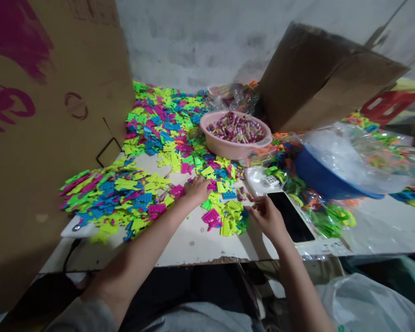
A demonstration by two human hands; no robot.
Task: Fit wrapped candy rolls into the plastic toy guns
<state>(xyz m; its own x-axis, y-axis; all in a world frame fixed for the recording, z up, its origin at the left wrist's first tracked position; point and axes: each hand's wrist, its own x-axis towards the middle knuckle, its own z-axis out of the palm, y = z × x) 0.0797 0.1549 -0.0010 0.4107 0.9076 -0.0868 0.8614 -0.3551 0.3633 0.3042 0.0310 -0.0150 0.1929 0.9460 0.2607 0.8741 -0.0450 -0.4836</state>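
Note:
My left hand is low over the table with its fingers bent together at a magenta comb-shaped plastic piece. Whether that piece is in its grasp, the fingers hide. To the right, my right hand has its thumb and fingertips closed, and what they hold cannot be made out. Small wrapped candies lie just beyond its fingertips. Between both hands are loose flat plastic pieces, among them a blue comb-shaped one, a magenta one and several yellow ones.
A pink basin full of wrapped candies stands behind my hands. Heaps of colourful plastic pieces spread left and back. A dark-screened tablet and a blue basin with clear bags are at right. Cardboard boxes flank the table.

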